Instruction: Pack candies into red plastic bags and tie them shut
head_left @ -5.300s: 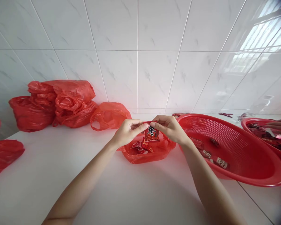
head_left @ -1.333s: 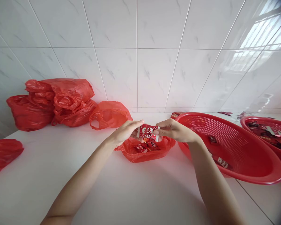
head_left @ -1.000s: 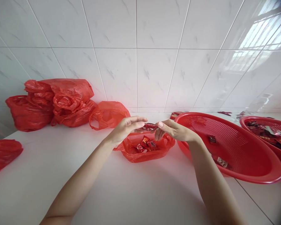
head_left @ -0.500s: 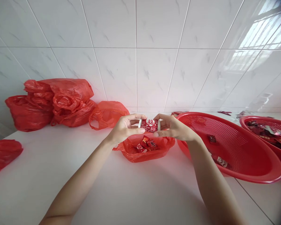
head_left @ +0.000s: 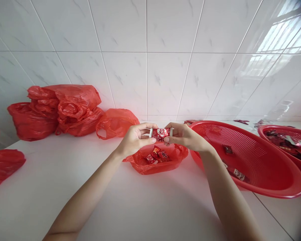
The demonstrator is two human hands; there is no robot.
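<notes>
Between my two hands is a small red packet with white ends and white printing, a wrapped sweet (head_left: pixel 161 133) by its look. My left hand (head_left: pixel 136 137) pinches its left end between thumb and fingers. Its right end is in the thumb and fingers of my right hand (head_left: pixel 185 135). Just below the hands, an open red plastic bag (head_left: pixel 150 170) lies on the white table (head_left: pixel 130 204). Several red wrapped sweets (head_left: pixel 157 154) are inside it.
Filled red bags (head_left: pixel 65 107) are piled at the back left, with another red bag (head_left: pixel 5 164) at the left edge. A large red perforated basket (head_left: pixel 261 160) holding a few packets stands right. Behind it, a second basket (head_left: pixel 286 129) holds many wrapped pieces. A tiled wall (head_left: pixel 170 83) closes the back.
The packet has turned in my fingers, so a different printed face shows. Both hands stay above the open bag, nearly where they were.
</notes>
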